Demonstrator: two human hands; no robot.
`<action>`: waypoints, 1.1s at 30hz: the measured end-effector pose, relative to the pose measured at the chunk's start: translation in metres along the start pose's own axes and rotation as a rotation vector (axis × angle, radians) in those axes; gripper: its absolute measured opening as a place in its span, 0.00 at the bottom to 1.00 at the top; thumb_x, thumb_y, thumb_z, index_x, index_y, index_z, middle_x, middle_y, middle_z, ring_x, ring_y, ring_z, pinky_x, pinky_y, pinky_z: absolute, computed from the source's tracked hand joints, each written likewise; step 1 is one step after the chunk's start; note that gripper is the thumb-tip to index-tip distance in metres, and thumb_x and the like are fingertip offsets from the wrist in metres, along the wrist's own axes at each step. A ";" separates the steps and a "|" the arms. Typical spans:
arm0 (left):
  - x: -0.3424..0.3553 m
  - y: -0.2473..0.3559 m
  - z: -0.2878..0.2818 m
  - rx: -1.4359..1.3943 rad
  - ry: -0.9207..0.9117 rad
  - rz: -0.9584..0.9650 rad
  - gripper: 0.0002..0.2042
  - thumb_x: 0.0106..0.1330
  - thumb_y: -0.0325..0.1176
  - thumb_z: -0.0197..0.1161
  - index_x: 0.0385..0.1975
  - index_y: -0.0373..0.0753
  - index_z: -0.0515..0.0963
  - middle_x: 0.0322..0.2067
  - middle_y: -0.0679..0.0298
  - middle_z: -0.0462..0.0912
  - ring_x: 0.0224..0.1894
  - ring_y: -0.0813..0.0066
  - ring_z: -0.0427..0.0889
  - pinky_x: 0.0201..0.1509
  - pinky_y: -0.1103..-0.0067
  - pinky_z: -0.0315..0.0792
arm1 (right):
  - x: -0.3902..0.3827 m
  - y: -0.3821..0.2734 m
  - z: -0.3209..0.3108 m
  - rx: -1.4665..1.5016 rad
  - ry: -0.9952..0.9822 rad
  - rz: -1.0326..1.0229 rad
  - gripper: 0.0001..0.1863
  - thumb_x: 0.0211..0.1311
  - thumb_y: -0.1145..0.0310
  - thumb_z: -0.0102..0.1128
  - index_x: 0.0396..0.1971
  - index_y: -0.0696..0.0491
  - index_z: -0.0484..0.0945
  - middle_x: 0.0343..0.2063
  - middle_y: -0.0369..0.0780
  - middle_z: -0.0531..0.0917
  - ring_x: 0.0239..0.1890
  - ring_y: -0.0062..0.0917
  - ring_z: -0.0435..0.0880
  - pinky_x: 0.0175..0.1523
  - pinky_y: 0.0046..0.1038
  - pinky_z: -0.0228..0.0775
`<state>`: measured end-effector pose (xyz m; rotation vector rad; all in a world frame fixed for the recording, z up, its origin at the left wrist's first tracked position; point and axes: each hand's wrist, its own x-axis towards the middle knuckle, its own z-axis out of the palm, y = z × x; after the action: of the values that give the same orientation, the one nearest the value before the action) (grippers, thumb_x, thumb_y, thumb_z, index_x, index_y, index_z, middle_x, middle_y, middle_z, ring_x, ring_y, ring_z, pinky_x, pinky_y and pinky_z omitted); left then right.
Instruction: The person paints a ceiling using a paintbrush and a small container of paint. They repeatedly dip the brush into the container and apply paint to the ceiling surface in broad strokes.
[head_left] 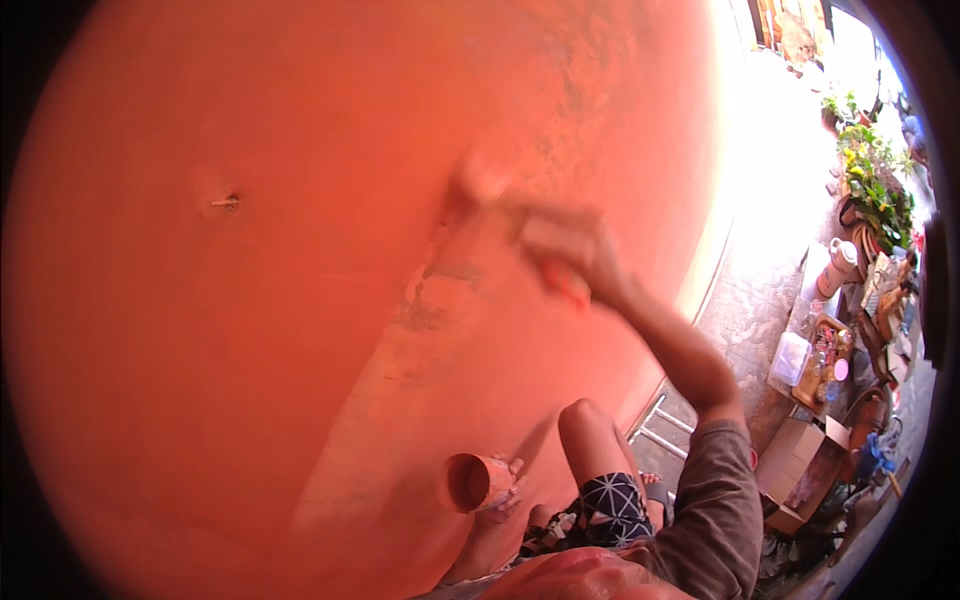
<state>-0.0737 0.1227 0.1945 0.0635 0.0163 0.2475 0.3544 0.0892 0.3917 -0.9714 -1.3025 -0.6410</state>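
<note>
While I have the right hand (570, 245) up in front of the orange wall (250, 330), its fingers are curled around what I take to be a brush (485, 185), pinching it by the handle; blur softens both, and I cannot tell whether the brush head, up and left of that grip, touches the wall. Well below and a little left of it, I have the left hand (507, 492) wrapped around the side of an orange-smeared cup (490, 483), fingers pressed to its outer wall and its open mouth tipped toward the left. Just below and left of the right-hand grip I see scuffed patches (430, 300), and beneath those a paler band (345, 430) slanting down the wall. Far left of the same grip, a small fitting (228, 203) sticks out of the wall. To the right of the left-hand grip I make out a bent knee (590, 430) and white rails (665, 430); farther right stand a cardboard box (795, 465) and, above it, a clear tub (790, 358).
</note>
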 end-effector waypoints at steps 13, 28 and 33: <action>0.003 -0.020 0.055 0.053 -0.026 0.015 0.19 0.72 0.46 0.56 0.58 0.45 0.70 0.49 0.50 0.66 0.44 0.51 0.74 0.25 0.76 0.78 | 0.054 0.159 -0.141 -0.208 0.532 0.439 0.08 0.67 0.79 0.49 0.36 0.58 0.79 0.29 0.40 0.81 0.35 0.23 0.81 0.44 0.27 0.74; -0.013 -0.022 0.049 0.061 -0.056 0.089 0.18 0.73 0.43 0.54 0.59 0.44 0.70 0.49 0.52 0.65 0.44 0.53 0.73 0.26 0.76 0.78 | -0.027 -0.053 0.023 0.242 -0.317 0.101 0.18 0.71 0.66 0.51 0.59 0.45 0.78 0.53 0.45 0.81 0.40 0.30 0.86 0.39 0.29 0.80; -0.024 -0.019 0.037 0.039 -0.057 0.116 0.20 0.70 0.46 0.59 0.57 0.44 0.71 0.49 0.51 0.67 0.44 0.51 0.74 0.23 0.77 0.77 | -0.004 0.106 -0.060 -0.005 0.314 0.311 0.12 0.63 0.79 0.48 0.36 0.61 0.83 0.38 0.42 0.83 0.43 0.27 0.81 0.52 0.29 0.74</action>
<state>-0.0917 0.0960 0.2304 0.1100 -0.0390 0.3616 0.4730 0.0867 0.3647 -1.0062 -0.8520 -0.5304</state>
